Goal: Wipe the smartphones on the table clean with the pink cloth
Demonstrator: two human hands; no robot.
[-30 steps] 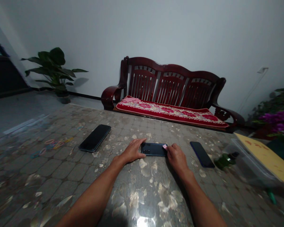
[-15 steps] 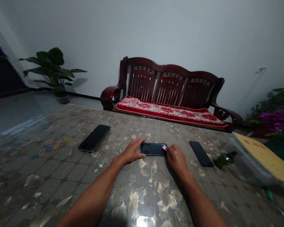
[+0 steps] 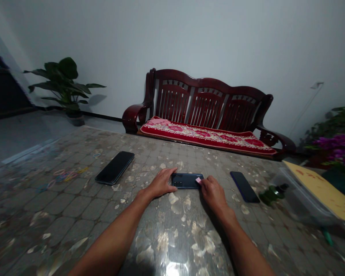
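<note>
A dark blue-grey smartphone [image 3: 188, 181] lies back side up on the table, its camera block toward the left end. My left hand [image 3: 161, 181] grips that left end, with the thumb at the near edge and the fingers at the far edge. Pinched in my right hand [image 3: 213, 191] is a small pink piece [image 3: 198, 180], thin like paper or cloth, touching the back of the phone near its right end. Whether the piece is folded is too small to tell.
A black phone [image 3: 115, 168] lies on the patterned table [image 3: 103, 222] at left, near coloured rubber bands [image 3: 67, 175]. To the right are a blue-edged phone [image 3: 244, 186], a green bottle [image 3: 273, 194] and a clear plastic box [image 3: 300, 203] under a yellow board [image 3: 322, 189]. A wooden bench [image 3: 207, 101] stands beyond.
My right hand and the pink piece have shifted slightly left along the back of the phone. My left hand keeps its hold in the same place.
</note>
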